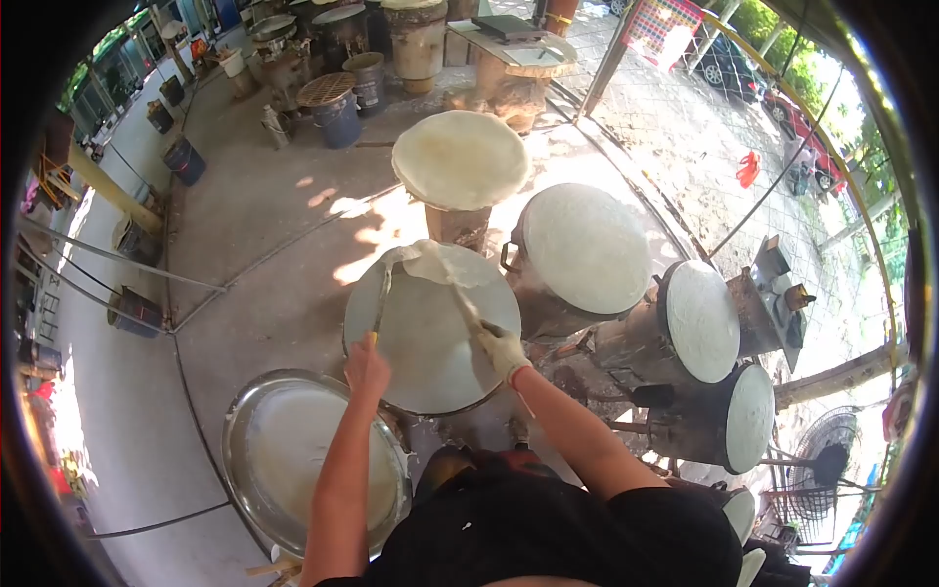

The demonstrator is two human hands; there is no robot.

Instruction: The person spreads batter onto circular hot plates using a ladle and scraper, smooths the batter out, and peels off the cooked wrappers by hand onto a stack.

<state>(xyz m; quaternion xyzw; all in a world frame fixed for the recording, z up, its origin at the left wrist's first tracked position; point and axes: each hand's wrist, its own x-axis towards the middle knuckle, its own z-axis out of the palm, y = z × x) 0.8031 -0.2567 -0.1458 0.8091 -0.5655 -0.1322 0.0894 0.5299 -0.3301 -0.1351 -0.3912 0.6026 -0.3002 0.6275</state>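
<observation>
My bare left hand (pixel 367 368) is closed around the handle of a long, thin scraper (pixel 381 298). My right hand (pixel 503 352), in a pale glove, grips a wooden stick (pixel 463 299) that slants away from me. Both tools reach over a round, flat griddle (pixel 421 362) in front of me. Their far ends meet a thin whitish sheet of batter or dough (pixel 430 262) at the griddle's far edge. The exact contact there is hard to make out. At my lower left, a wide metal basin (pixel 235 468) contains white liquid batter (pixel 298 445).
Beyond the griddle, a round top carries a pale sheet (pixel 460 157). Several drum stoves with white round lids (pixel 587 249) curve along my right. A fan (pixel 825 460) stands at lower right. Buckets (pixel 337 119) sit at the back, and a wire fence (pixel 675 108) runs along the right.
</observation>
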